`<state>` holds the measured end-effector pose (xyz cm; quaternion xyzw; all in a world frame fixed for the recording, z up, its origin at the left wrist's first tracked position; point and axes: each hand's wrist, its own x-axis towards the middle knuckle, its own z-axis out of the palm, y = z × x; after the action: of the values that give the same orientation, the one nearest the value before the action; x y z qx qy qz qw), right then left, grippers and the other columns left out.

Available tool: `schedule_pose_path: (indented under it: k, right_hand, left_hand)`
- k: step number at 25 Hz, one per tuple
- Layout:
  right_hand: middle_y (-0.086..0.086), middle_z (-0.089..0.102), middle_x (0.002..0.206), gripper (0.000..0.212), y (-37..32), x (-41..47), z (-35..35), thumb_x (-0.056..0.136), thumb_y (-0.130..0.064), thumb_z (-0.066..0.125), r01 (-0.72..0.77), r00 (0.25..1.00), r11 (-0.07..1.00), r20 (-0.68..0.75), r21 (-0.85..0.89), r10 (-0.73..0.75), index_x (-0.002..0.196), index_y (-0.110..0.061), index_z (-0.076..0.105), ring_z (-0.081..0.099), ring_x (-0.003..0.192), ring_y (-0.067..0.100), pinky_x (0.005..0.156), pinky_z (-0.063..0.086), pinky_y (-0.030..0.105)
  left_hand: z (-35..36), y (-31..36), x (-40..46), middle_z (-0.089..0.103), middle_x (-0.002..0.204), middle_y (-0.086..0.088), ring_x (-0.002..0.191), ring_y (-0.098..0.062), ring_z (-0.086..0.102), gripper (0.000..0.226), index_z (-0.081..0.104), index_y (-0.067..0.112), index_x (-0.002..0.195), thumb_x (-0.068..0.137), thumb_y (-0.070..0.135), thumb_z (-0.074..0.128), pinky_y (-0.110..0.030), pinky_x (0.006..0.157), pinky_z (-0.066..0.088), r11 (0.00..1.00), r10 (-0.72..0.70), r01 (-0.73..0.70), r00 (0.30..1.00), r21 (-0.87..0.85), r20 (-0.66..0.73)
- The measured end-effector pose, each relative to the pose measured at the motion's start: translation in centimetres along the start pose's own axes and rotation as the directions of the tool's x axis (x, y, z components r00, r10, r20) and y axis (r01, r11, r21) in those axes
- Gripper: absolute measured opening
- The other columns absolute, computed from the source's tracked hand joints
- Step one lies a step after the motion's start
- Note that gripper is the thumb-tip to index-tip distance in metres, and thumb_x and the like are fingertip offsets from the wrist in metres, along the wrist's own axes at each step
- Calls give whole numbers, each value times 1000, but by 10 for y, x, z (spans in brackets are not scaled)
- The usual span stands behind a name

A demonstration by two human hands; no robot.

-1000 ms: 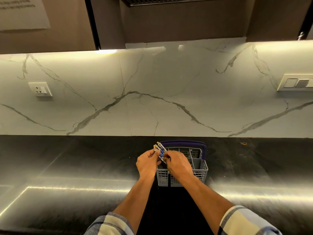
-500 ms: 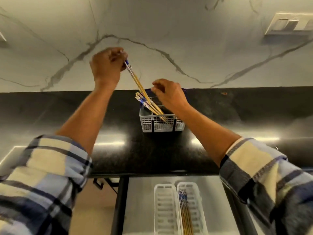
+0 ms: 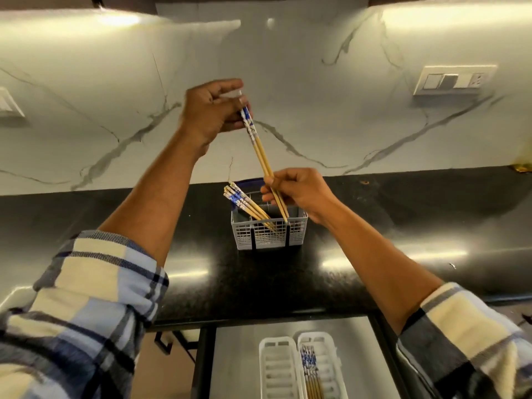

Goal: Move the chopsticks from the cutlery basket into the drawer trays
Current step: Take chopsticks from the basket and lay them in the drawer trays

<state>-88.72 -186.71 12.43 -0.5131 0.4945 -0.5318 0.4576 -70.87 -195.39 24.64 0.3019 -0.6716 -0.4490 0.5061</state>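
We see left hand (image 3: pixel 211 110) raised before marble wall, pinching blue-patterned top of chopstick pair (image 3: pixel 260 152). Right hand (image 3: pixel 299 191) pinches same pair lower down, just above cutlery basket (image 3: pixel 269 233); pair's tips reach basket's right side. More chopsticks (image 3: pixel 244 204) lean left out of basket, which stands mid-bench on black bench (image 3: pixel 115 226). Nearer us, open drawer (image 3: pixel 236 364) holds two white trays: left tray (image 3: pixel 277 367) bare, right tray (image 3: pixel 331 367) with several chopsticks (image 3: pixel 311 372) laid lengthwise.
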Motion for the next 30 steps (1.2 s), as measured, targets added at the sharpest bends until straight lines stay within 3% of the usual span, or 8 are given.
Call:
schedule_pose_path:
  k: [5, 11, 18, 23, 30]
  right_hand:
    - [15, 77, 98, 25, 26, -25, -11, 79, -31, 77, -70, 998, 995, -3, 69, 70, 97, -13, 78, 75, 92, 30, 80, 62, 38]
    - [17, 77, 99, 18, 33, -46, -18, 87, -20, 72, -88, 996, 992, -1, 89, 88, 100, -9, 77, 75, 94, 31, 82, 62, 37]
    - [16, 77, 99, 25, 50, -77, -25, 84, -27, 73, -178, 983, 984, 47, 27, 176, 100, -9, 77, 75, 95, 30, 87, 60, 41]
    - [13, 77, 100, 25, 70, -104, -26, 91, -24, 67, -220, 975, 975, -31, 39, 222, 109, -8, 74, 75, 95, 29, 89, 59, 42]
    - [13, 78, 92, 18, 102, -144, -33, 92, -18, 68, -389, 920, 920, -55, -39, 387, 99, -4, 76, 76, 88, 26, 82, 61, 36]
  left_hand:
    - [16, -11, -9, 75, 89, -8, 73, -15, 76, 25, 67, 0, 116, 92, 3, 65, -25, 66, 61, 997, -53, 56, 996, -48, 78]
    - [26, -18, -17, 78, 80, -1, 77, -19, 77, 16, 72, 7, 106, 92, 4, 65, -24, 64, 61, 996, -72, 79, 986, -40, 152]
    - [40, -41, -42, 79, 86, -5, 82, -23, 77, 13, 75, 19, 95, 91, 9, 67, -28, 70, 62, 991, -133, 135, 972, 3, 195]
    - [65, -80, -79, 79, 90, -8, 82, -21, 77, 12, 75, 16, 98, 91, 11, 68, -24, 66, 61, 961, -275, 276, 928, 34, 250]
    - [94, -119, -127, 77, 93, -12, 82, -19, 77, 16, 72, 7, 106, 90, 6, 67, -23, 66, 61, 881, -450, 473, 839, 0, 306]
